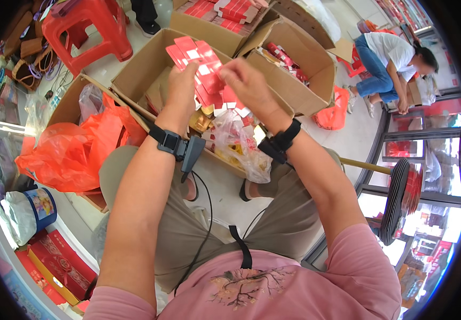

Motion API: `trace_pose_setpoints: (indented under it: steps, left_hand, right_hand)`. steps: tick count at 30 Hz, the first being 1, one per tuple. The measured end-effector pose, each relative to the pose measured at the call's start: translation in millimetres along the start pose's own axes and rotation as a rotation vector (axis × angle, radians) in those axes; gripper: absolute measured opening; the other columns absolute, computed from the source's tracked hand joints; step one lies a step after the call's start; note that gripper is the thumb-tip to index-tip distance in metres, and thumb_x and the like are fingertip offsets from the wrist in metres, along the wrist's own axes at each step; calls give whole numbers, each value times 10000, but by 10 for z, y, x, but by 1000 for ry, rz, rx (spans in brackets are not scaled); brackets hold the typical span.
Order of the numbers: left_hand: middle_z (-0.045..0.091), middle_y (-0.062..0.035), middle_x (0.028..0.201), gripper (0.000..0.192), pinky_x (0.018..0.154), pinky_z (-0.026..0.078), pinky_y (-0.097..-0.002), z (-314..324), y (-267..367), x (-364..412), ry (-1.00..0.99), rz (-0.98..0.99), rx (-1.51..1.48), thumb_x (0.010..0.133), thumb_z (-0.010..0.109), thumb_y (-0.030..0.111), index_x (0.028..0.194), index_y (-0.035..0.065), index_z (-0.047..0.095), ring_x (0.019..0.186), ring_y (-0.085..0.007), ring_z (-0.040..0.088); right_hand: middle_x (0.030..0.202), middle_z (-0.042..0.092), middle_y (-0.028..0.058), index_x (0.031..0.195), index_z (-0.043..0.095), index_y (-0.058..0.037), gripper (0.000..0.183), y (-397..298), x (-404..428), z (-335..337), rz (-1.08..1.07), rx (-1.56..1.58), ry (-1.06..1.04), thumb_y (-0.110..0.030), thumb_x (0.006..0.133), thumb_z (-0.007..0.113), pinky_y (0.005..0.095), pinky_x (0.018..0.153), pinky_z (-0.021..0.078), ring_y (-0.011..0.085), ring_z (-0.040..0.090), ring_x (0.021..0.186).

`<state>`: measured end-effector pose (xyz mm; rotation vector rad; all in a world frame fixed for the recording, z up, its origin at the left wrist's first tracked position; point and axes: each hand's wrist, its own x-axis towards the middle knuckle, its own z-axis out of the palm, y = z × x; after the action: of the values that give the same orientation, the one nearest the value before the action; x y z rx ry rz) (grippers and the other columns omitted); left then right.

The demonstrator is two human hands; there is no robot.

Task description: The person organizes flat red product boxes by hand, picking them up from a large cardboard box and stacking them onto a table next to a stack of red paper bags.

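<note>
My left hand [180, 88] grips a red paper carton [204, 60], partly folded flat, with white patches on it. At the carton's right edge, my right hand [250, 82] has its thumb and fingers curled, apparently pinching that edge. Both are above an open cardboard box [136, 76] in front of my knees. Inside lie red and white card pieces [230, 104], partly covered by my hands, and a shiny gold piece [199, 121]. A clear plastic bag [240, 148] with yellow contents hangs over the near side of the box.
Left, an orange plastic bag [78, 148] spills from another box, below a red stool [90, 36]. Farther off stand boxes of red cartons [236, 12] and red packets [282, 56]. At right, a person [390, 60] bends forward near glass display cases [408, 136] and a yellow pole [364, 165].
</note>
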<state>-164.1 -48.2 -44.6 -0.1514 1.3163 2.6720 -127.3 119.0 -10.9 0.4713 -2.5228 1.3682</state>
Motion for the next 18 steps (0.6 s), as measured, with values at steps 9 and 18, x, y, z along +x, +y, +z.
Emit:
trace_pose_setpoints:
  steps: [9, 18]
  left_hand:
    - [652, -74, 1018, 217, 759, 535, -302, 55, 206, 48, 106, 116, -97, 920, 566, 94, 1103, -21, 589, 859, -146, 649]
    - [657, -70, 1047, 240, 801, 529, -302, 16, 239, 24, 92, 79, -79, 933, 553, 102, 1135, -22, 591, 896, -145, 649]
  right_hand:
    - [913, 704, 180, 996, 661, -30, 310, 1465, 6, -12, 495, -339, -79, -295, 838, 685, 426, 784, 517, 347, 670, 884]
    - [1099, 658, 195, 1080, 627, -57, 460, 1584, 89, 259, 537, -515, -150, -365, 774, 779, 453, 872, 515, 368, 638, 1033]
